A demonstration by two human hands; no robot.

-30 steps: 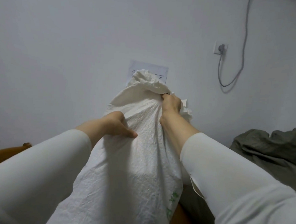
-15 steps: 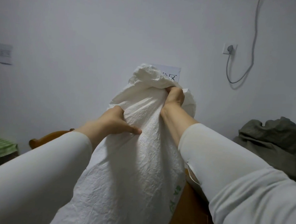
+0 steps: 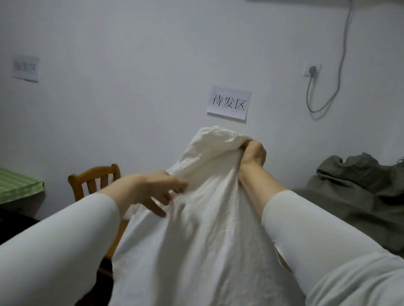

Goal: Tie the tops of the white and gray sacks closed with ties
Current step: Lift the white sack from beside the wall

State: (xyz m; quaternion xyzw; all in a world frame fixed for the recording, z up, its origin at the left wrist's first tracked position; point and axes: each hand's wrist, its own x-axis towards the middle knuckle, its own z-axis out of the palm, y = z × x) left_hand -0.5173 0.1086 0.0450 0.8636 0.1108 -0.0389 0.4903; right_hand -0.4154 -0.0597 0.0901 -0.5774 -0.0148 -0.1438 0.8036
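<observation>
A white woven sack stands upright in front of me and fills the lower middle of the view. My right hand is clenched on the bunched fabric at the sack's top right. My left hand lies against the sack's left shoulder with its fingers spread, gripping nothing. The sack's crumpled mouth rises just left of my right fist. A gray-green sack slumps at the right, its top loose. No tie is visible.
A wooden chair stands behind the sack at the left. A table with a green checked cloth is at the far left. The wall carries two paper signs and a socket with a hanging cable.
The view has tilted up and the sack sits lower in it. My left hand has let go of the sack's side and opened its fingers. My right hand keeps its grip on the top.
</observation>
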